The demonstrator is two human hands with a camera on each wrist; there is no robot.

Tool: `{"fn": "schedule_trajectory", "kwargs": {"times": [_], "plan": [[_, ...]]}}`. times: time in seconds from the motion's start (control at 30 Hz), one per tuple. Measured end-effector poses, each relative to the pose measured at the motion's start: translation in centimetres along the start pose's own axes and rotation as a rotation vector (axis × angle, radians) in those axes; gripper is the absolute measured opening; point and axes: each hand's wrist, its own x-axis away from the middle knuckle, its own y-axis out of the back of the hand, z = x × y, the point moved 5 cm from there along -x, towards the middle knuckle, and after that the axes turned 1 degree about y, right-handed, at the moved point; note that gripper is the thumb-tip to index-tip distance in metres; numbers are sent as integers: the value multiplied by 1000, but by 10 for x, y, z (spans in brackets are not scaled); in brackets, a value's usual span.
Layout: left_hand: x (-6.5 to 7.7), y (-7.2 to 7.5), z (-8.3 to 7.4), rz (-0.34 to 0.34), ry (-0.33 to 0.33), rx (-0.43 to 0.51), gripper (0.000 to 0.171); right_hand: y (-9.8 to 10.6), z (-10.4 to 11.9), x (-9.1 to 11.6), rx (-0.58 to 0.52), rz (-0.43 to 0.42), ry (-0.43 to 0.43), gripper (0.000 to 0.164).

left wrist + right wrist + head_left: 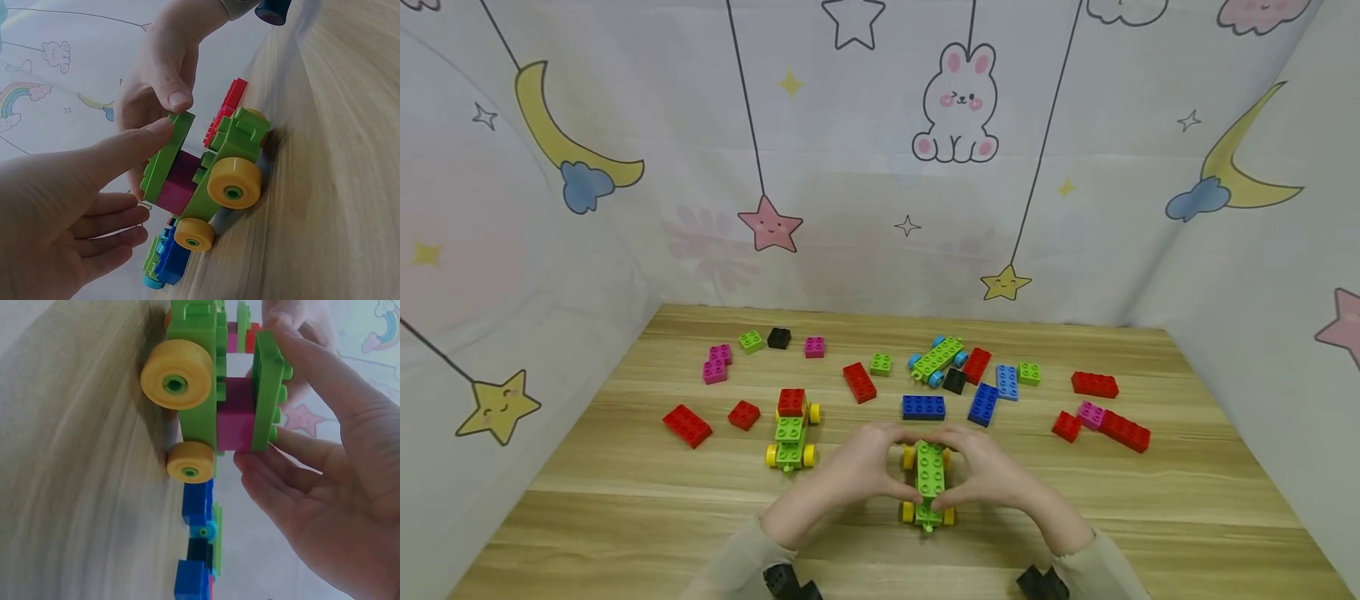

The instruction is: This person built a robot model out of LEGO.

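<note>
A long light-green brick [930, 471] lies on a magenta brick [236, 415], which sits on a green car base [240, 139] with yellow wheels [234, 182]. In the head view this toy car stands at the front middle of the table. My left hand [872, 467] holds the long green brick from the left, thumb at its near end. From the right, my right hand [985, 468] grips the same brick, with its thumb at the near end and fingers round the far end. The brick overhangs the magenta one toward me, leaving a gap above the base.
Left of my hands stands another green car [790, 450] with yellow wheels and a red brick on top. Behind is a green car base [938, 360] with blue wheels. Loose blue bricks [923, 407], red bricks [687, 426] and others lie around. A patterned cloth [865, 275] borders the table [700, 533].
</note>
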Motion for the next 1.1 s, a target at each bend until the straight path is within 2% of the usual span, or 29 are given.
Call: {"fn": "schedule_trajectory", "kwargs": {"times": [0.33,0.83,0.97,1.1], "plan": [[0,-3,-1,39,-17,-60,80,6,-1,4,-26,-6,26,69],[-1,-6,1,37,-11,-45,76,7,1,3,-32,3,28,65],[-1,-7,0,44,3,-36,77,14,-2,7,-51,-13,10,67],[-1,-7,1,52,25,-30,79,29,-10,14,-40,-74,-33,61]]}}
